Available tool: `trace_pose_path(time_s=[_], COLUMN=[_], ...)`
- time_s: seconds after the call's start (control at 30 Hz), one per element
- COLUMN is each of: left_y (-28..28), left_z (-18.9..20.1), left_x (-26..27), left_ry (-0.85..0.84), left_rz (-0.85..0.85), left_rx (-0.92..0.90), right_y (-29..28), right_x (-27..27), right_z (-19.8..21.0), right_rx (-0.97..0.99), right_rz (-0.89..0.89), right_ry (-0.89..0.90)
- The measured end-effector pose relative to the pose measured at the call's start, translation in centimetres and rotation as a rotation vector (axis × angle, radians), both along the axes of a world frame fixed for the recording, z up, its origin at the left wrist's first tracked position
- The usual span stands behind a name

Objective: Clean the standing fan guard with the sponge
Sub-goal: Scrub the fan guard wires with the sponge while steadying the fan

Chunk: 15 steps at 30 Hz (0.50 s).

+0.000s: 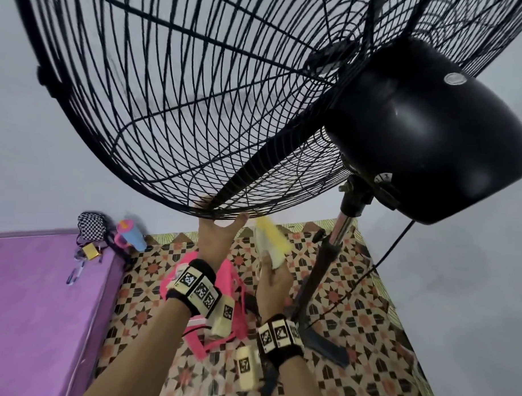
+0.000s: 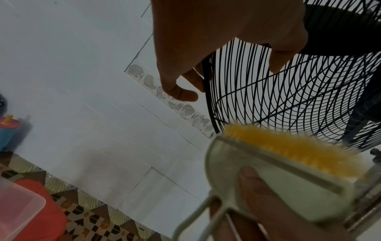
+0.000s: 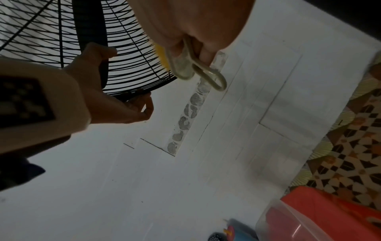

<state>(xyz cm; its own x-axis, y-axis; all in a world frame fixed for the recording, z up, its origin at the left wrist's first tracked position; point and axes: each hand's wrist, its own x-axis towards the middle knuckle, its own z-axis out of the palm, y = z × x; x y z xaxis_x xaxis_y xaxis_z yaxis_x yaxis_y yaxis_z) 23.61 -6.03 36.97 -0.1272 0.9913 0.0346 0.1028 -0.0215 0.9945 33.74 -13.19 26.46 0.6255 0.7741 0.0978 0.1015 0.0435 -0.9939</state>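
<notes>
The big black wire fan guard [image 1: 198, 106] fills the top of the head view, seen from behind and below. My left hand [image 1: 217, 226] grips its bottom rim, thumb on the near side and fingers curled round the far edge; the same grip shows in the wrist views, hand [image 3: 111, 101] on guard [image 3: 62, 32]. My right hand [image 1: 273, 282] holds a scrub brush [image 1: 271, 242] with yellow bristles and a pale plastic back. It is just below the rim and right of the left hand, blurred, apart from the wires. From the left wrist, the brush [image 2: 288, 154] lies beside the guard [image 2: 278, 97].
The black motor housing [image 1: 428, 129], chrome pole [image 1: 341, 230] and hanging cord [image 1: 382, 258] stand close on the right. A pink plastic item [image 1: 230, 285] lies on the patterned floor beneath my hands. A purple mattress [image 1: 37, 308] with a bottle [image 1: 131, 231] and bag sits left. A clear lidded box [image 3: 292, 223] is nearby.
</notes>
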Motion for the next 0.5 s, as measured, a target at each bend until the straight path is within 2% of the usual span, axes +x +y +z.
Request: trace_pose_path(time_s=[0.23, 0.3, 0.43, 0.5], left_y=[-0.7, -0.9, -1.1, -1.0], left_z=[0.7, 1.4, 1.4, 1.4], left_x=[0.1, 0.3, 0.4, 0.3], left_ry=[0.008, -0.014, -0.035, -0.036], left_rz=[-0.015, -0.008, -0.006, -0.019], left_rx=[-0.027, -0.024, -0.047, -0.075], right_y=[4.0, 3.7, 0.5, 0.6], right_x=[0.9, 1.3, 0.9, 0.2], right_z=[2.6, 2.6, 2.2, 1.5], right_rx=[-0.096, -0.115, 0.036, 0.016], right_rz=[0.105, 0.125, 0.049, 0.063], right_ry=[-0.038, 0.001, 0.183, 0.2])
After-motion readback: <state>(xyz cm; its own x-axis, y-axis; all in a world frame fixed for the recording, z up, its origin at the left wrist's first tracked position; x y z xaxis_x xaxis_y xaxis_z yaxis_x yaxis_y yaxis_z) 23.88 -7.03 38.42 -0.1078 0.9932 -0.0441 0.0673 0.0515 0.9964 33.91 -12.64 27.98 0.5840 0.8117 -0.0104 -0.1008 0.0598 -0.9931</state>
